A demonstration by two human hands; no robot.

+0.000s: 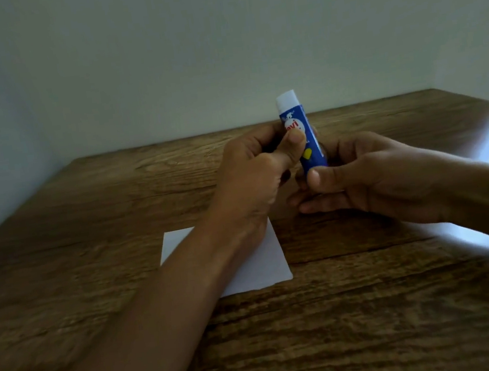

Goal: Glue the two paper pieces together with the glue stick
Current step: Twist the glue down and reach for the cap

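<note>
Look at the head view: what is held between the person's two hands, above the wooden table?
The glue stick, upright and blue with a white top. The left hand pinches its middle; the right hand holds its base. The head view shows this.

Plain room, likely home: wood-grain table (85, 205) against bare pale wall (159, 57).

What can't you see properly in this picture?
All head view:
- Glue stick: label partly covered by left hand thumb; base hidden by right hand.
- White paper: partly under the left forearm.
- Second paper: only a pale strip under the right forearm, uncertain.
</note>
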